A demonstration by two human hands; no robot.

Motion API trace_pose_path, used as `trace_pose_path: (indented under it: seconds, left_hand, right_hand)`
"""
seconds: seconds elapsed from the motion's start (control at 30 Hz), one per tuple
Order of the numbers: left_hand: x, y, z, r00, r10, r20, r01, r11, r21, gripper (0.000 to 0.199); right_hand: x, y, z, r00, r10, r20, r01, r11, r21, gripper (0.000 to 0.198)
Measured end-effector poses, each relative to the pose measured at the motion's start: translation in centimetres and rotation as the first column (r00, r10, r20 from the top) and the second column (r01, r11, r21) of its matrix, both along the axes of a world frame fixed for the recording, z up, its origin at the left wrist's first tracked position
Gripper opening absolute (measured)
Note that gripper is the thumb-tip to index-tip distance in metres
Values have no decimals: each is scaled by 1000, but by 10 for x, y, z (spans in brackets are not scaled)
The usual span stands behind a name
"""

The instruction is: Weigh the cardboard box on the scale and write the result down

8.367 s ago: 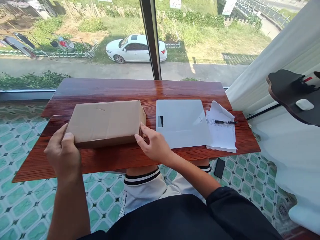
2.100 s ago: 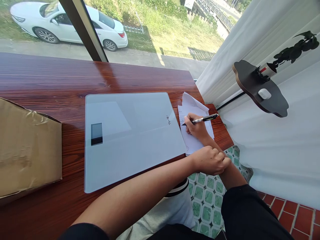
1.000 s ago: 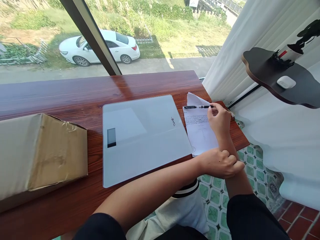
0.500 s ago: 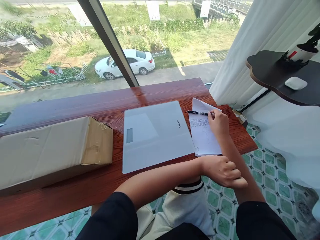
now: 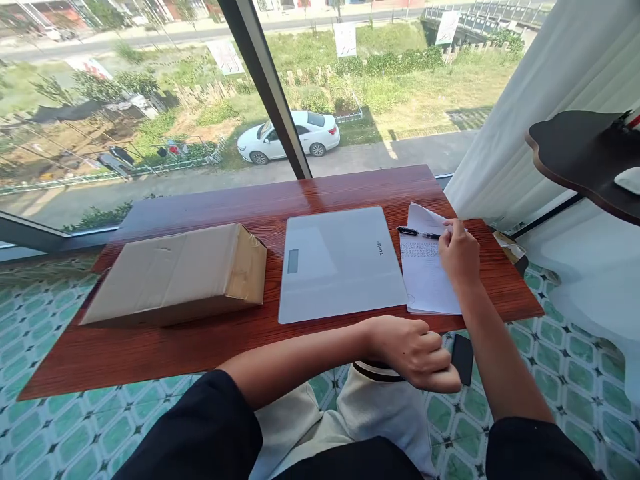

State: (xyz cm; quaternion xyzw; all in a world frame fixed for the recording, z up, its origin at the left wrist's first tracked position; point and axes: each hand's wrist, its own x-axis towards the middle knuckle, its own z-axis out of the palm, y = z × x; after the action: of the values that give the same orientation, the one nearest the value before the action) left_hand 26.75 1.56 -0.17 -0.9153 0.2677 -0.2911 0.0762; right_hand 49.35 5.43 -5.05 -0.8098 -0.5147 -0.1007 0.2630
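My right hand is over the right part of the printed paper sheets, its bent fingers closed on the right end of a black pen. The pen lies level across the top of the page and points left. My left hand is closed in a fist in front of the table edge, its back towards me; nothing sticks out of it. A flat glass scale with a small grey display lies beside the sheets, apart from both hands.
A long cardboard box stands left of the scale on the red-brown wooden table. A dark flat rectangle shows behind my left fist. A dark shelf and white curtain are at the right. A window lies beyond the table.
The view has shifted left, so the table and box show further right. My left fist has moved left relative to my right forearm, uncovering the dark rectangle. The pen remains at my right fingers.
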Motion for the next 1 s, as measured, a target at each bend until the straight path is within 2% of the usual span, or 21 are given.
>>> trace_pose_path:
  seconds: [0.07,0.17,0.23,0.37,0.43,0.5,0.57,0.63,0.73,0.83,0.93,1.0]
  left_hand:
    - [-30,7,3,988,77,137,-77,997,-6,13]
    - [-81,15,8,961,241,136,-246,969,24,12]
    - [-119,18,11,916,386,111,-391,920,28,9]
    - [-198,20,13,768,640,9,-639,767,53,8]
    - [-236,20,11,709,702,70,-705,704,78,11]
    - [-272,19,7,612,780,128,-791,606,90,14]
    - [-304,18,5,464,863,198,-883,470,21,14]
    - [-331,18,2,350,904,247,-926,374,-55,12]
    - [-362,20,-4,182,935,305,-940,257,-225,12]
    - [-382,30,-18,-19,948,318,-871,140,-471,13]
    - [-395,46,-38,-219,933,284,-681,62,-729,20]
    - [-400,54,-48,-302,935,186,-512,5,-859,20]
  right_hand:
    - [1,0,-1,1000,23,17,-23,1000,5,31]
    - [3,0,-4,997,69,21,-69,997,21,29]
    - [4,0,-6,997,79,22,-80,996,28,28]
    - [6,0,-8,996,80,27,-80,997,0,26]
    - [7,0,-8,997,76,33,-76,997,-10,25]
    - [7,0,-8,996,74,50,-74,997,-4,24]
    - [7,0,-9,995,76,68,-77,997,10,23]
    - [7,0,-9,994,82,73,-83,996,19,23]
    - [7,0,-10,995,73,73,-74,997,19,24]
    - [9,1,-11,994,70,85,-72,997,25,23]
    - [11,1,-13,987,81,137,-88,995,45,22]
    - [11,0,-12,977,90,192,-104,992,65,23]
